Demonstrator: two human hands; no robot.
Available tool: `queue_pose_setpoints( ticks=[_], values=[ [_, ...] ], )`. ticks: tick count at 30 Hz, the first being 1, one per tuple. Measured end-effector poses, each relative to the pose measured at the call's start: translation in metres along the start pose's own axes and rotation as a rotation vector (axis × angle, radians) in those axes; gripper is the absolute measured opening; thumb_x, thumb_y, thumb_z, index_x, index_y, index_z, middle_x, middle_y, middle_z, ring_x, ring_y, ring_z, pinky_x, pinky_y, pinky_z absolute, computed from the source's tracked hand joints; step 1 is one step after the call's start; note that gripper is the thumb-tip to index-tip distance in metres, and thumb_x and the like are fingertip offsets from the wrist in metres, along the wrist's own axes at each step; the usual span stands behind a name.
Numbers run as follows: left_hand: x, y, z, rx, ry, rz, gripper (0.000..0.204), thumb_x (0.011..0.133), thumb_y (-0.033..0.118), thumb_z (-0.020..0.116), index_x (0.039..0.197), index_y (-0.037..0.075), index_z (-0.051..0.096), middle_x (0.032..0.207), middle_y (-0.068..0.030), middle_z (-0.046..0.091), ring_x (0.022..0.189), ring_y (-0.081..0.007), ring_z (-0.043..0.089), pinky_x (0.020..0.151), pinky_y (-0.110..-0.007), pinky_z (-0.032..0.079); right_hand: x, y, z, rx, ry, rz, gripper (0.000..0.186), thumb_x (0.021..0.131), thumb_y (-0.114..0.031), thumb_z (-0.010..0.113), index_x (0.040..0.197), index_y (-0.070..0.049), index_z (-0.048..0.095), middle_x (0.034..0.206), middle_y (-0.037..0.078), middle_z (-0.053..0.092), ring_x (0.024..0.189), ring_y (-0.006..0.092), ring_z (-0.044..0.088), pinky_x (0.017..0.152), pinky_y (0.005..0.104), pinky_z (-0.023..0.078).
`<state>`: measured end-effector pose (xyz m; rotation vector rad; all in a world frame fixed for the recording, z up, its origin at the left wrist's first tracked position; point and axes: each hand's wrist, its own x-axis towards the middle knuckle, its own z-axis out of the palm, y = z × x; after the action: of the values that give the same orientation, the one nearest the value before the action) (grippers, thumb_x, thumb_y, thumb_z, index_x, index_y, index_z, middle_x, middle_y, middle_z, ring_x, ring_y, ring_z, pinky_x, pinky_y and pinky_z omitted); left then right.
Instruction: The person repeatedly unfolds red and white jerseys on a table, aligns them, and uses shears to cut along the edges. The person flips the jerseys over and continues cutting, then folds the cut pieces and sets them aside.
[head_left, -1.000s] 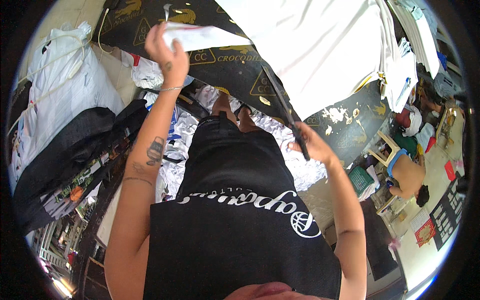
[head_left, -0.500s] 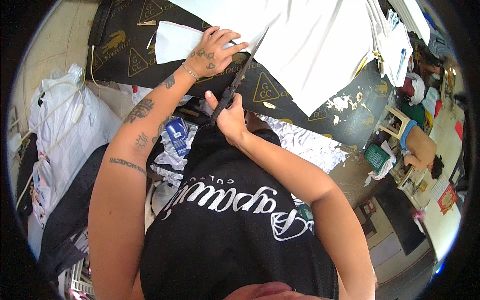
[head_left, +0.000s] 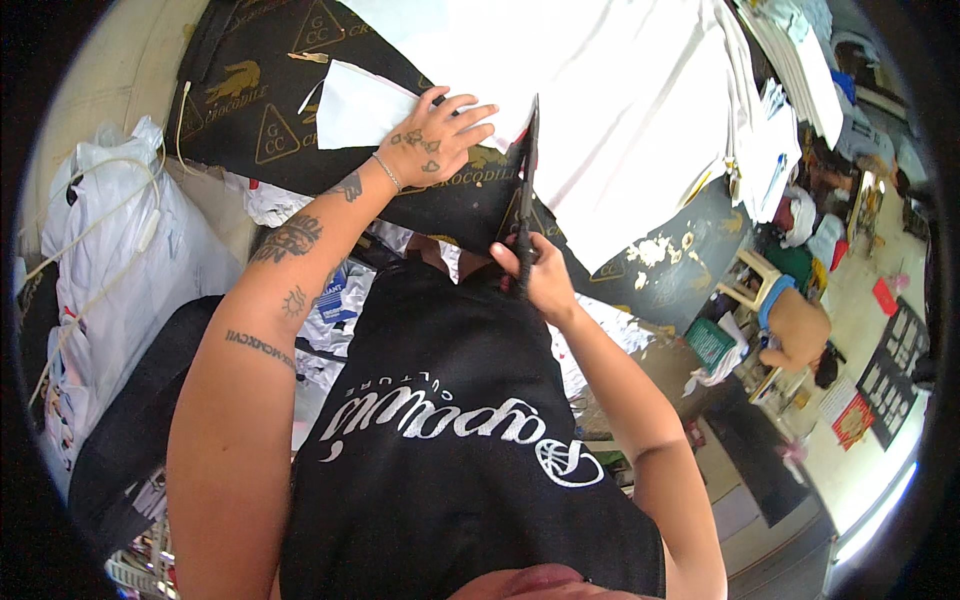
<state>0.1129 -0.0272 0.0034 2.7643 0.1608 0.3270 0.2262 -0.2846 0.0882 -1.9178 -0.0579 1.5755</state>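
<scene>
Right hand (head_left: pixel 540 280) clenched on scissors (head_left: pixel 526 180), blades entering white fabric (head_left: pixel 620 110) edge; left hand (head_left: pixel 432 145) flat, pinning fabric. Cut barely begun.

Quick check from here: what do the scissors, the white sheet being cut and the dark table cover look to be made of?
The scissors look like dark metal blades, matte; the handles are hidden in the right hand. The white sheet seems to be soft fabric: it drapes and folds at its edge, though stiff paper cannot be ruled out. The dark table cover under the left hand looks like printed cloth or vinyl with gold motifs, low sheen.
</scene>
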Motion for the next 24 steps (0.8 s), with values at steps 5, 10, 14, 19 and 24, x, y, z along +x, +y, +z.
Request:
queue_pose_setpoints(
  ticks=[5, 10, 14, 19, 24],
  values=[
    [0.003, 0.001, -0.003, 0.008, -0.003, -0.010, 0.057, 0.087, 0.021, 0.072, 0.143, 0.025, 0.061, 0.157, -0.0028, 0.048, 0.143, -0.0275, 0.043, 0.121, -0.056, 0.030, 0.031, -0.033, -0.071, -0.136, -0.103, -0.136, 0.080, 0.081, -0.048, 0.092, 0.127, 0.008, 0.060, 0.082, 0.005, 0.065, 0.068, 0.0112, 0.060, 0.059, 0.0273, 0.048],
    [0.005, 0.001, -0.006, -0.043, -0.011, -0.020, 0.055, 0.084, 0.018, 0.073, 0.138, 0.024, 0.064, 0.161, -0.0058, 0.044, 0.149, -0.0293, 0.039, 0.124, -0.059, 0.027, 0.053, -0.071, -0.108, -0.346, -0.156, -0.052, 0.080, 0.076, -0.044, 0.096, 0.126, 0.008, 0.062, 0.077, 0.006, 0.067, 0.064, 0.0131, 0.062, 0.055, 0.0280, 0.049],
    [0.008, 0.002, -0.009, -0.047, -0.040, -0.034, 0.053, 0.085, 0.019, 0.071, 0.137, 0.022, 0.064, 0.162, -0.0067, 0.044, 0.151, -0.0300, 0.038, 0.124, -0.060, 0.026, 0.077, -0.106, -0.115, -0.503, -0.169, -0.129, 0.087, 0.076, -0.056, 0.092, 0.131, 0.005, 0.063, 0.079, 0.004, 0.065, 0.066, 0.0119, 0.061, 0.058, 0.0269, 0.050],
    [0.011, 0.003, -0.013, -0.005, -0.117, -0.075, 0.049, 0.085, 0.027, 0.073, 0.133, 0.024, 0.065, 0.164, -0.0014, 0.042, 0.153, -0.0245, 0.034, 0.127, -0.057, 0.022, 0.095, -0.140, -0.108, -0.548, -0.220, -0.151, 0.081, 0.080, -0.055, 0.090, 0.130, 0.003, 0.063, 0.077, 0.000, 0.061, 0.060, 0.0094, 0.057, 0.055, 0.0250, 0.047],
    [0.012, 0.000, -0.013, -0.092, -0.083, -0.074, 0.049, 0.082, 0.021, 0.072, 0.130, 0.022, 0.067, 0.162, -0.0042, 0.046, 0.151, -0.0270, 0.039, 0.126, -0.058, 0.025, 0.113, -0.173, -0.089, -0.481, -0.217, -0.184, 0.073, 0.080, -0.050, 0.092, 0.122, 0.003, 0.065, 0.077, 0.001, 0.062, 0.060, 0.0092, 0.058, 0.054, 0.0251, 0.048]
  ],
)
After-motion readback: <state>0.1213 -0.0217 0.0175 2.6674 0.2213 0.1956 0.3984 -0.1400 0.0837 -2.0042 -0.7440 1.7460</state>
